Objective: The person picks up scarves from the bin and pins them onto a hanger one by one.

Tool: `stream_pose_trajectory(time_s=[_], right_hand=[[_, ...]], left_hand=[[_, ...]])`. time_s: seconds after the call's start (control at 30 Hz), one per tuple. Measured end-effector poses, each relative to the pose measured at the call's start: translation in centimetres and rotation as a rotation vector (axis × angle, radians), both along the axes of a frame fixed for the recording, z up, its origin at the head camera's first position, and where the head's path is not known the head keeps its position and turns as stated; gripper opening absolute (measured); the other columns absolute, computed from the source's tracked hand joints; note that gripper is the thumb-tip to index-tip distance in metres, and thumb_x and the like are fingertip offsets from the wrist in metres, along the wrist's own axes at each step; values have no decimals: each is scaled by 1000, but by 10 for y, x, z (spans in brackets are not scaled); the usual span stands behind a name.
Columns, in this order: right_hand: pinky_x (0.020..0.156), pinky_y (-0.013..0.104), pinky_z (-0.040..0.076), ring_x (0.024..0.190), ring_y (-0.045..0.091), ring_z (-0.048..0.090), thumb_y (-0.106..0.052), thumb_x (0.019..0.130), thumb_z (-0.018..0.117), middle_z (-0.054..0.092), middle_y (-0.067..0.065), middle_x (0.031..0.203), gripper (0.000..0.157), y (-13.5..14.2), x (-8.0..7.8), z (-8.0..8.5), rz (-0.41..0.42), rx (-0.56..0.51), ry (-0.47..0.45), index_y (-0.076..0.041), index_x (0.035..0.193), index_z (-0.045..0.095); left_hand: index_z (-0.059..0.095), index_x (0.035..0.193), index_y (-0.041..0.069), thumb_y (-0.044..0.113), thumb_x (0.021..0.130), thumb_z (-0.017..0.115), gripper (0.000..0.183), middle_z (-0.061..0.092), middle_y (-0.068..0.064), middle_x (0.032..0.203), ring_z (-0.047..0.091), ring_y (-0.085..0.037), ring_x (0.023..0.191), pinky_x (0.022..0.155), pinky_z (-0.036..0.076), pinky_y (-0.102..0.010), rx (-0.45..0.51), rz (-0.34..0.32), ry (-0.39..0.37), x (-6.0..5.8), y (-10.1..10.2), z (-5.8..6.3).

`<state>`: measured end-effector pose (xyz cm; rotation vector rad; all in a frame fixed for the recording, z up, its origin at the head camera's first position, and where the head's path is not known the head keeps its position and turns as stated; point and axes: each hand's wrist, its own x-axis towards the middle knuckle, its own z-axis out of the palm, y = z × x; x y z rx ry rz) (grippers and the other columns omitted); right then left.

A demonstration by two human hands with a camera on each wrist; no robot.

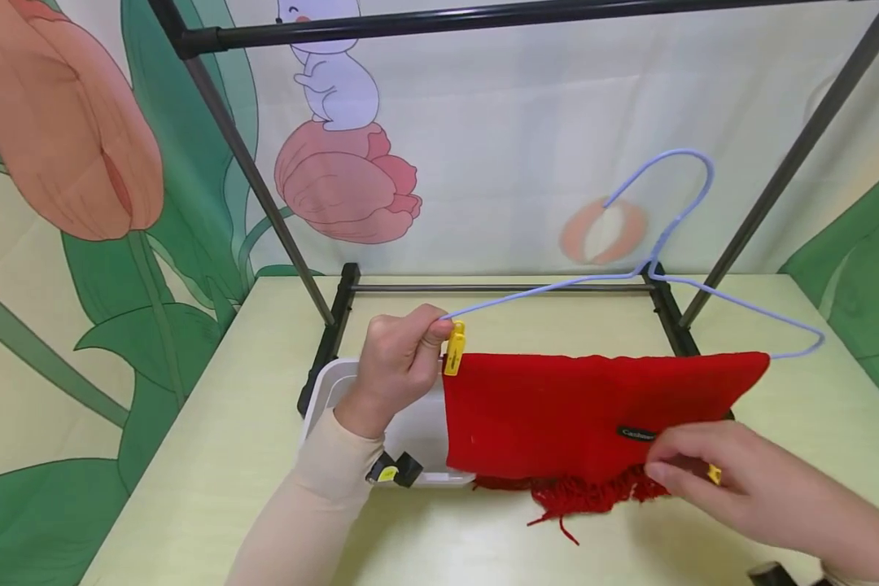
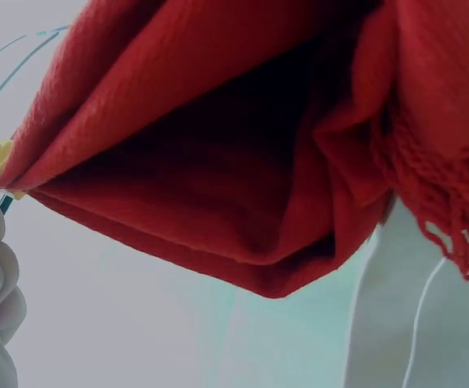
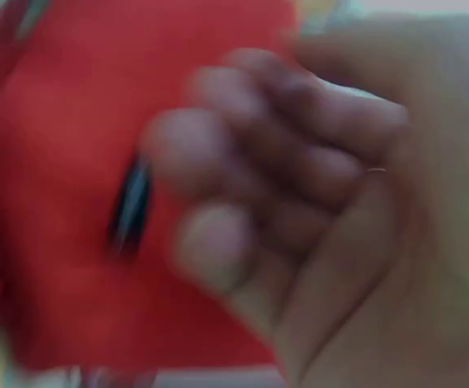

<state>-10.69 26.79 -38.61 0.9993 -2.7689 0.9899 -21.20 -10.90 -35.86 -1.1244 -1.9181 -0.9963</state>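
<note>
My left hand [image 1: 403,362] grips the left end of a light-blue wire clothes hanger [image 1: 549,287], its hook standing up. A folded red scarf [image 1: 542,407] hangs from the hanger, with a small black label and fringe along its bottom. Close by the left fingers, a yellow clothespin [image 1: 454,348] sits at the scarf's upper left corner; it also shows in the left wrist view. My right hand [image 1: 732,480], fingers curled, is in front of the scarf's lower right part, by the label. Inside that hand a bit of yellow clothespin [image 1: 714,474] shows, mostly hidden by the fingers.
A black clothes rack [image 1: 483,26] stands over the table [image 1: 205,472], its bar high across the back. Behind the scarf is a white plastic basin [image 1: 337,378], partly covered. A curtain [image 1: 498,163] printed with flowers hangs behind the table.
</note>
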Motion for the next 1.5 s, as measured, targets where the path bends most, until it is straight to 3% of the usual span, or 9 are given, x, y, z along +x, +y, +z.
stream_pose_trajectory(time_s=[0.1, 0.23, 0.37, 0.7, 0.9, 1.1, 1.23, 1.37, 1.5], right_hand=[[60, 21, 45, 70, 1, 52, -14, 98, 79, 63, -15, 83, 9, 44, -1, -32, -239, 221, -206, -18, 102, 73], [63, 24, 46, 78, 16, 53, -28, 93, 85, 62, 5, 93, 42, 69, -5, -70, -508, 342, -359, 2, 118, 68], [66, 26, 50, 90, 23, 55, -37, 87, 90, 60, 13, 105, 65, 72, -3, -92, -577, 343, -306, 7, 127, 64], [70, 32, 56, 87, 23, 60, -19, 97, 80, 69, 20, 106, 47, 75, 5, -86, -655, 292, -322, 12, 128, 64], [67, 7, 46, 88, -5, 60, -14, 109, 65, 76, 0, 103, 29, 79, 25, -81, -738, -66, -45, 3, 132, 71], [55, 18, 38, 84, -7, 57, -6, 113, 53, 64, -26, 92, 33, 75, 30, -59, -741, -373, 88, -2, 141, 69], [52, 16, 41, 79, -2, 67, 9, 105, 59, 74, -14, 93, 36, 69, 25, -41, -732, -801, 57, 0, 139, 70], [71, 11, 56, 75, 11, 75, 22, 98, 59, 81, 5, 102, 32, 67, 16, -25, -567, -1231, 87, 16, 126, 70], [83, 13, 60, 79, 11, 76, 21, 98, 57, 82, 8, 110, 29, 72, 8, -9, -478, -1213, 173, 19, 125, 68]], left_hand=[[60, 87, 0, 31, 112, 50, 41, 62, -10, 64, 52, -15, 46, 56, 56, -20, 8, 5, 8, -1, -4, 2], [60, 86, 0, 32, 112, 50, 43, 60, -10, 62, 52, -15, 46, 54, 55, -21, 16, 22, 22, -1, -8, 5], [60, 86, -1, 32, 113, 50, 44, 60, -10, 62, 53, -16, 47, 53, 55, -22, 25, 38, 37, -2, -11, 6], [60, 86, 0, 31, 114, 50, 43, 58, -9, 60, 51, -15, 46, 50, 50, -20, 56, 40, 50, -3, -11, 1], [58, 83, 1, 31, 114, 50, 44, 56, -8, 59, 50, -14, 45, 47, 48, -21, 66, 42, 60, -4, -10, -2], [59, 84, 1, 32, 114, 50, 44, 57, -9, 59, 50, -15, 45, 48, 48, -20, 62, 41, 54, -4, -8, -2], [59, 84, 1, 32, 113, 51, 43, 57, -9, 60, 50, -14, 46, 49, 49, -20, 63, 32, 42, -4, -7, -2], [59, 84, 1, 32, 113, 51, 43, 58, -8, 60, 51, -14, 46, 49, 49, -19, 66, 19, 32, -4, -6, -4], [59, 83, 1, 32, 113, 52, 43, 58, -8, 60, 51, -14, 46, 49, 49, -19, 67, 12, 30, -3, -4, -4]])
